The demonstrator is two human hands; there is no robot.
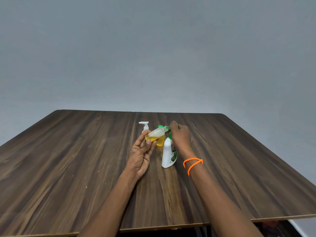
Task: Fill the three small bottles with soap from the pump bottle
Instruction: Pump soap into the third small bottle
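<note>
My left hand point(142, 149) tilts a small clear soap-filled bottle point(156, 134) to the white pump bottle point(168, 151)'s green nozzle point(168, 127), mid-surface; my right hand point(181, 135) presses the pump.

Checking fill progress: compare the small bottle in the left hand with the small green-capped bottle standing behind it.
The held small bottle is tilted, its mouth at the pump bottle's green spout; the green-capped bottle stands upright on the table. The held one has no cap and is partly filled; the standing one is capped. Both hold yellow soap.

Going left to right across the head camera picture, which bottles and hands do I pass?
White pump bottle → left hand → tilted bottle → soap bottle → right hand → orange bracelet.
</note>
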